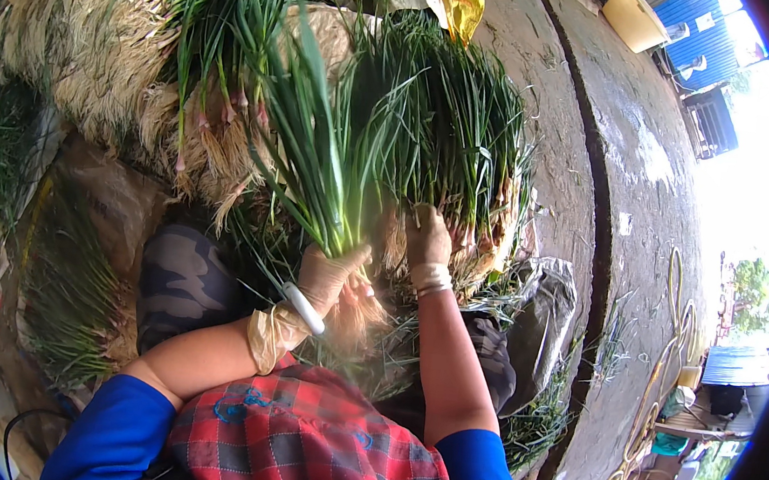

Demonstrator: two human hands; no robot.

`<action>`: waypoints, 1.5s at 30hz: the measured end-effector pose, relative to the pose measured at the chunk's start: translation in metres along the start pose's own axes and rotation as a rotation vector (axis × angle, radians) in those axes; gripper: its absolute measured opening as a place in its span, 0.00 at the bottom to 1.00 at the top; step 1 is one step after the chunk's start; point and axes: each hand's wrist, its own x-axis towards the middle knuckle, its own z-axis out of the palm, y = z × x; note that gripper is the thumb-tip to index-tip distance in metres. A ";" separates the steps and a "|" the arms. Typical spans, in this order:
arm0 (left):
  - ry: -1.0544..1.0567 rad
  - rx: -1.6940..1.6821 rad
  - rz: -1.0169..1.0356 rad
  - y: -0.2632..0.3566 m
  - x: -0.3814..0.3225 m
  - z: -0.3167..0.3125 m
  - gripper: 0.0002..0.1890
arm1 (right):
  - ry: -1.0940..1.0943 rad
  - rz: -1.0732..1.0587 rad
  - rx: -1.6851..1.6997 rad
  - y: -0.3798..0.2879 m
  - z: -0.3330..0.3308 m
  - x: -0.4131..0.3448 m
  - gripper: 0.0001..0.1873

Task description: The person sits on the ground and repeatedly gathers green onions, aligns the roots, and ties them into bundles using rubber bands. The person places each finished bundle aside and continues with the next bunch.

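In my left hand (328, 276), which wears a thin glove and a white bangle, is a bunch of green garlic plants (332, 199); its leaves point up and its pale bulbs and roots hang below my fist. My right hand (428, 241), gloved too, reaches to the root end of a large heap of the same plants (466, 129); its fingertips are partly hidden among stems, so what they grip cannot be told. Another pile of plants with long tan roots (104, 35) lies at the upper left.
More plants (69, 298) lie on sheeting at the left. A dark groove (601, 185) runs through the concrete floor on the right. Beyond it are a yellow hose (653, 395) and a pale yellow tub (634, 19). A grey plastic sack (549, 313) lies beside my right knee.
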 end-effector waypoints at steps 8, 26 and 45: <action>0.007 0.025 0.033 0.015 0.002 0.000 0.11 | 0.160 -0.010 0.250 0.018 0.044 -0.003 0.03; -0.117 0.043 -0.359 0.002 0.005 -0.002 0.13 | 0.190 0.289 0.348 0.049 -0.062 -0.041 0.07; -0.305 -0.116 -0.591 -0.003 0.006 0.006 0.11 | 0.038 0.166 0.367 0.044 0.017 -0.166 0.08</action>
